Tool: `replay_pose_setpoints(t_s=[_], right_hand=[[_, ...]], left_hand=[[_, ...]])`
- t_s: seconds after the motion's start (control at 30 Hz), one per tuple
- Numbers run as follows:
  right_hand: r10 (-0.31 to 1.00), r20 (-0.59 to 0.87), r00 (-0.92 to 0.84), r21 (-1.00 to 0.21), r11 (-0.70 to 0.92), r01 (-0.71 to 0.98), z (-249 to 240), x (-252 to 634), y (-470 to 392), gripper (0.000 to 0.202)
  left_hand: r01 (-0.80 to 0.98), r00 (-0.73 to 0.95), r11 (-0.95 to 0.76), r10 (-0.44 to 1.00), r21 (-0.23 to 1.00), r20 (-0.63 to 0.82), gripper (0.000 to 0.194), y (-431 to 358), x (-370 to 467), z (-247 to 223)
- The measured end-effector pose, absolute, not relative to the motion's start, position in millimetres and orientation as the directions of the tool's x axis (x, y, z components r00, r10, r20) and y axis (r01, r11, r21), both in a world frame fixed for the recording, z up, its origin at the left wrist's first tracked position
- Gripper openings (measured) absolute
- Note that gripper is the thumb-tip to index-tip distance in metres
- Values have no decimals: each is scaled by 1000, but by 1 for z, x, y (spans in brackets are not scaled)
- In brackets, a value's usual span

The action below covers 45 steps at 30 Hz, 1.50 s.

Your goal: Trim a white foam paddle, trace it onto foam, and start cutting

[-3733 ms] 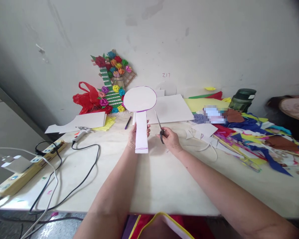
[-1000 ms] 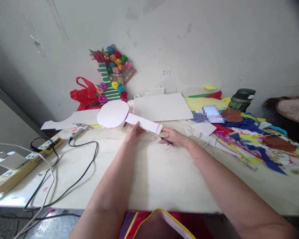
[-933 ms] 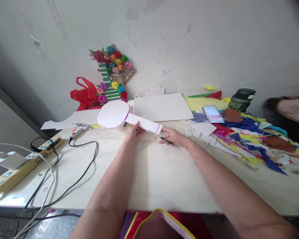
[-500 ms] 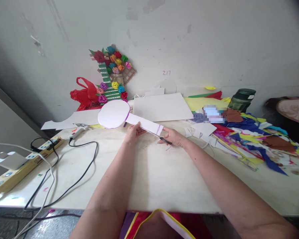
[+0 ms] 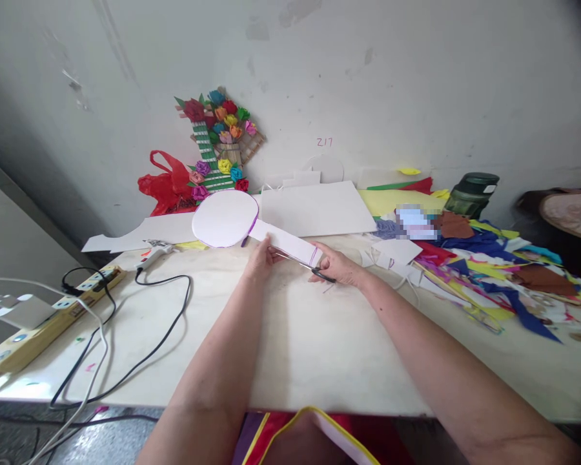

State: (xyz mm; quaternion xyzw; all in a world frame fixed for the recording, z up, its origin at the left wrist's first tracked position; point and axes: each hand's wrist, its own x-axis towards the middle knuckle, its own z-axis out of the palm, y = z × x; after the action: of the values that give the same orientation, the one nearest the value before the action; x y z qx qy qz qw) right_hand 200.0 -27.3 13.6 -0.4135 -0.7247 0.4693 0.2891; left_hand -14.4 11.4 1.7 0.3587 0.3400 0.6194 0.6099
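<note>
A white paddle-shaped cardboard cutout (image 5: pixel 225 218) has a round head edged in purple and a straight strip running down to the right. My left hand (image 5: pixel 261 257) is closed on the lower edge of that strip, near the round head. Black-handled scissors (image 5: pixel 323 275) are gripped in my right hand (image 5: pixel 336 266), their blades lying along the strip's lower edge and pointing toward my left hand. My right fingers also touch the strip's end, where purple lines are drawn. The exact blade opening is hard to make out.
Behind lies a white board (image 5: pixel 314 210). Coloured scraps (image 5: pixel 503 258) and a green bottle (image 5: pixel 472 194) are at right. On the left are a power strip (image 5: pixel 72 307), cables, a glue gun (image 5: pixel 151 255) and a red plastic bag (image 5: pixel 167 181). Paper flowers (image 5: pixel 225 119) lean against the wall.
The round head has tilted and shifted slightly right. The scissors' blades look a little further apart from each other. Both hands stay in nearly the same place.
</note>
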Motion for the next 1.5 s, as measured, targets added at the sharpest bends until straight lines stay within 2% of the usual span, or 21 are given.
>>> replay_pose_setpoints(t_s=[0.07,0.17,0.27,0.37,0.5,0.67,0.73,0.83,1.07,1.27,1.33,1.5], right_hand=[[860,18,-511,-920,215,329,13,203,-26,90],[846,12,-532,-912,227,341,12,206,-25,91],[865,20,-502,-876,257,408,12,207,-25,96],[885,67,-460,-786,331,522,15,206,-27,97],[894,146,-424,-634,414,653,20,200,-32,82],[920,154,-361,-534,385,752,22,192,-35,52],[929,127,-348,-538,359,763,22,191,-36,44],[937,98,-335,-558,330,761,22,189,-36,46],[939,76,-336,-588,314,745,16,183,-36,41],[917,120,-381,-590,375,715,12,169,-42,81],[904,132,-407,-603,399,690,14,167,-44,85],[911,107,-399,-641,370,672,14,169,-42,66]], left_hand=[[-575,-104,-54,995,817,-8,34,15,-18,2],[-637,-225,-132,974,759,-19,31,20,-25,1],[-635,-261,-166,965,754,-8,31,23,-27,-1],[-631,-298,-194,954,752,-5,34,24,-27,-3],[-659,-285,-197,959,726,2,34,24,-24,-3],[-667,-228,-145,974,731,-15,32,22,-19,-3],[-657,-228,-131,973,742,-30,32,22,-18,-3],[-676,-232,-129,972,725,-44,33,23,-16,-3],[-808,-250,-161,965,567,-83,22,23,-14,0],[-844,-255,-197,966,499,-50,22,19,-17,6],[-852,-257,-211,966,480,-30,22,19,-18,7],[-873,-195,-175,981,456,4,27,17,-16,11]])
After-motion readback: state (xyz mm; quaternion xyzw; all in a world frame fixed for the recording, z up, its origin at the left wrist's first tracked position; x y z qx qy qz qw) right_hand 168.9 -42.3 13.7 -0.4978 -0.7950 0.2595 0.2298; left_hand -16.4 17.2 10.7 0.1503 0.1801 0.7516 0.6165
